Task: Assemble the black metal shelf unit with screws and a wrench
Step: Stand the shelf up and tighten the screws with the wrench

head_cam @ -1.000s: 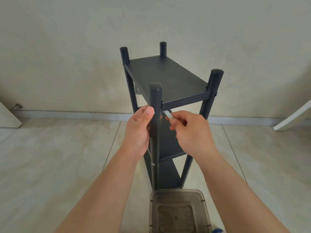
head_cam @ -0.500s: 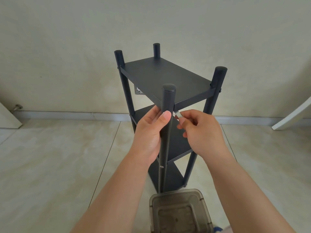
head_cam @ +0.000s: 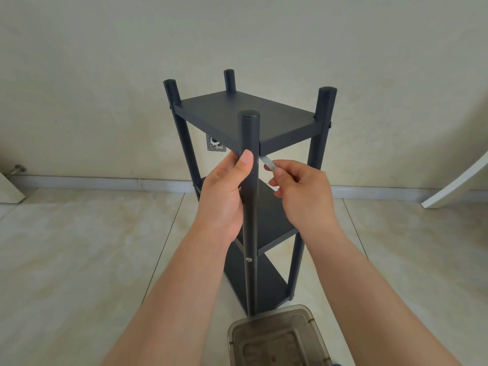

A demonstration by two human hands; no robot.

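Note:
A black metal shelf unit (head_cam: 245, 114) with three boards and four round posts stands upright on the tiled floor. My left hand (head_cam: 224, 196) grips the near front post (head_cam: 249, 207) just below the top board, thumb up along the post. My right hand (head_cam: 301, 191) pinches a small flat silver wrench (head_cam: 268, 162), whose far end reaches up to the joint under the top board beside that post. A silver screw head (head_cam: 248, 259) shows lower on the same post. The joint's own screw is hidden.
A grey translucent plastic box (head_cam: 277, 336) sits on the floor right in front of the shelf's base. The wall and baseboard (head_cam: 105, 180) run close behind. A white slanted board (head_cam: 456, 180) leans at the right, and a pale panel edge (head_cam: 10, 191) stands at the far left.
The shelf top has turned and the near post has shifted right in view. My left hand slid up the post, and my right hand with the wrench moved right and up.

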